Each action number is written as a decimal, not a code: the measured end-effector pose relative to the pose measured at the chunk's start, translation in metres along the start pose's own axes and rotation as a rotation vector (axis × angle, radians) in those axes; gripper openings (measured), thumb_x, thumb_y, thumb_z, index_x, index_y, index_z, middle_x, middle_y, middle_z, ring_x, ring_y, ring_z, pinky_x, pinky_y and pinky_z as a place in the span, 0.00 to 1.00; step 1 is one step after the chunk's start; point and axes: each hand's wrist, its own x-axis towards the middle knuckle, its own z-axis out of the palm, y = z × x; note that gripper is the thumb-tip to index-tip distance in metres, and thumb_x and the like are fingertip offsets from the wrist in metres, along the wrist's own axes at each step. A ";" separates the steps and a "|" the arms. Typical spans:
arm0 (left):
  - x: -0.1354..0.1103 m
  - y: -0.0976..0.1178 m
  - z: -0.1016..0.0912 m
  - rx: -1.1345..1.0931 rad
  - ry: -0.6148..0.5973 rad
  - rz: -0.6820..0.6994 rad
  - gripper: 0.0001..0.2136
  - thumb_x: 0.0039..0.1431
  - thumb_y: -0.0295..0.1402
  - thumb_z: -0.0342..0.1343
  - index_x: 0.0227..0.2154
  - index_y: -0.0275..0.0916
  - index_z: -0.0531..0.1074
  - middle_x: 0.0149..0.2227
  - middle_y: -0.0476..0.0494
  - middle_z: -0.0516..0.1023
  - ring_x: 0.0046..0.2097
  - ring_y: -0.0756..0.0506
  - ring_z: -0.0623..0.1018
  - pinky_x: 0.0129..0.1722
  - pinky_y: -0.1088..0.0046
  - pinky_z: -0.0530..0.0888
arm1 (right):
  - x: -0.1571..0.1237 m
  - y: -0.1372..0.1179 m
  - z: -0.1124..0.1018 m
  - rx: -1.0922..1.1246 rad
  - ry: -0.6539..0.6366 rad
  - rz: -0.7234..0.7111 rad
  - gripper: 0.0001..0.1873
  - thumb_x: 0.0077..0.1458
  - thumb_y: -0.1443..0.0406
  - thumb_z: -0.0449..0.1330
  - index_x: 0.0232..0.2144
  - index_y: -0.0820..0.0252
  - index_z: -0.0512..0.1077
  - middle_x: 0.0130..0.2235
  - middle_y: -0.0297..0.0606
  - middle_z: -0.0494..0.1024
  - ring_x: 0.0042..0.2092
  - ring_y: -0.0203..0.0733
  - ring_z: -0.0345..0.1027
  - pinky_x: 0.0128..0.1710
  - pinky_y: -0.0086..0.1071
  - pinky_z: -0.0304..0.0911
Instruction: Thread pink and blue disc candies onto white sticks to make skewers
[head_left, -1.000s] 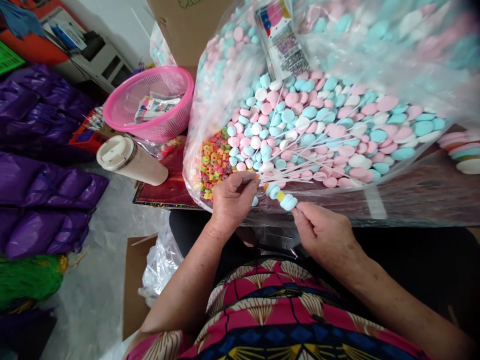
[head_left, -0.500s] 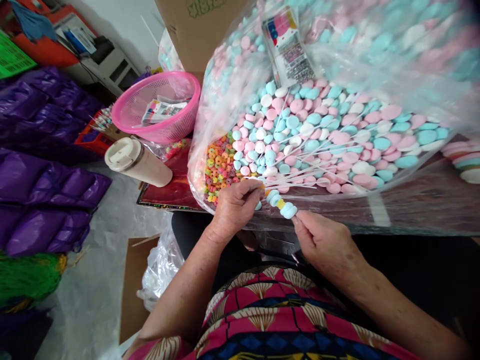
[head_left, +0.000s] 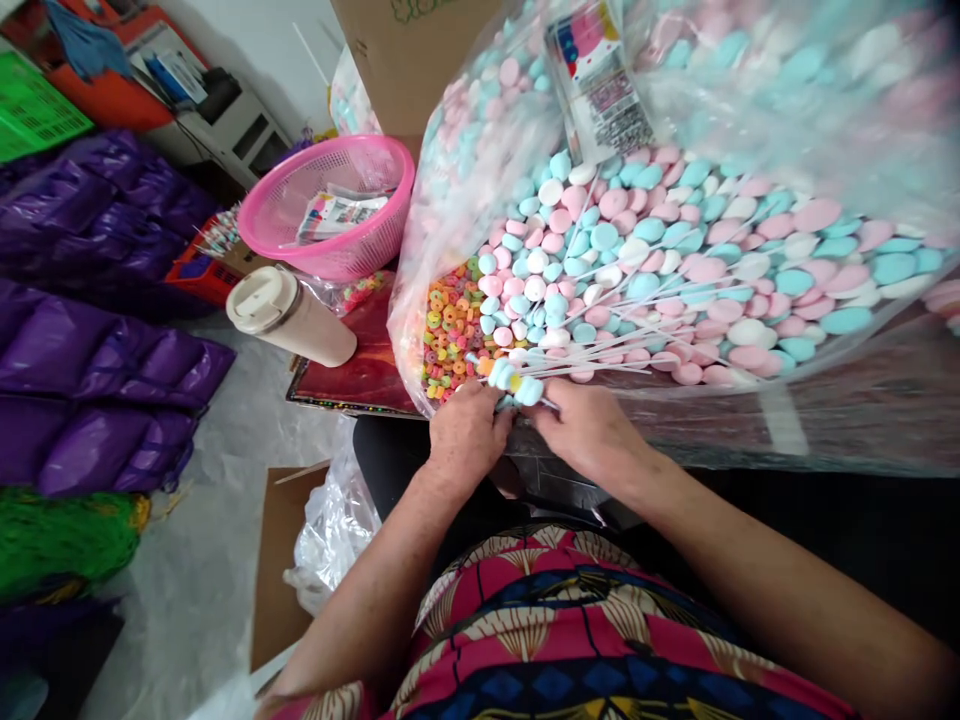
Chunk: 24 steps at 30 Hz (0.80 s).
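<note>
A candy skewer [head_left: 516, 383] of pale blue marshmallows, a yellow piece and an orange piece is threaded on a thin stick. My right hand [head_left: 592, 425] pinches the stick at the skewer's right end. Just below and left of the skewer, my left hand [head_left: 469, 430] is closed; its fingertips are partly hidden, and what they hold cannot be made out. Behind both hands lie loose pink, blue and white marshmallows [head_left: 645, 235] in a clear plastic bag. Small ring-shaped gummies [head_left: 452, 325] lie at the bag's left side. Several white sticks [head_left: 637, 335] rest across the marshmallows.
Left of the bag stand a pink basket [head_left: 375, 225] with printed packets inside and a tilted-looking lidded cup [head_left: 315, 325]. A stack of printed packets [head_left: 600, 95] lies on the bag. Below the table's edge is a cardboard box [head_left: 277, 560] with clear plastic. Purple bundles [head_left: 97, 380] line the left.
The skewer and my right hand have moved left, nearer my left hand. My left fingers have come away from the skewer's left end to below it. The view has shifted slightly.
</note>
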 end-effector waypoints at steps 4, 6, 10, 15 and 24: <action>-0.002 -0.009 0.004 -0.105 0.005 0.015 0.08 0.56 0.31 0.52 0.35 0.38 0.76 0.38 0.40 0.75 0.40 0.42 0.76 0.39 0.67 0.72 | 0.013 -0.008 0.006 -0.178 -0.103 -0.021 0.12 0.56 0.63 0.52 0.37 0.63 0.72 0.33 0.47 0.77 0.33 0.47 0.70 0.28 0.33 0.56; -0.003 -0.016 0.000 -0.320 0.057 0.087 0.10 0.58 0.31 0.50 0.40 0.40 0.74 0.40 0.43 0.76 0.42 0.44 0.75 0.43 0.69 0.71 | 0.013 0.002 0.000 -0.005 -0.091 -0.013 0.10 0.56 0.63 0.53 0.35 0.62 0.72 0.33 0.43 0.77 0.33 0.43 0.69 0.30 0.32 0.57; 0.001 -0.012 -0.004 -0.726 0.091 0.148 0.10 0.58 0.31 0.51 0.43 0.40 0.70 0.38 0.45 0.77 0.39 0.48 0.75 0.41 0.72 0.71 | 0.004 0.026 -0.022 0.641 -0.079 0.028 0.16 0.55 0.54 0.54 0.29 0.61 0.71 0.24 0.34 0.72 0.27 0.36 0.64 0.27 0.29 0.57; 0.017 0.025 -0.002 -1.029 0.032 0.163 0.11 0.56 0.35 0.54 0.41 0.37 0.69 0.30 0.48 0.74 0.30 0.51 0.73 0.32 0.76 0.71 | -0.004 0.032 -0.035 0.962 0.104 0.034 0.16 0.51 0.53 0.58 0.34 0.60 0.70 0.21 0.30 0.66 0.27 0.36 0.63 0.25 0.29 0.58; 0.025 0.060 0.004 -1.015 0.155 0.027 0.06 0.52 0.31 0.55 0.34 0.38 0.72 0.28 0.49 0.75 0.29 0.50 0.73 0.30 0.75 0.71 | -0.006 0.036 -0.021 0.782 0.362 0.000 0.11 0.48 0.64 0.60 0.37 0.58 0.68 0.37 0.38 0.76 0.36 0.39 0.70 0.38 0.34 0.66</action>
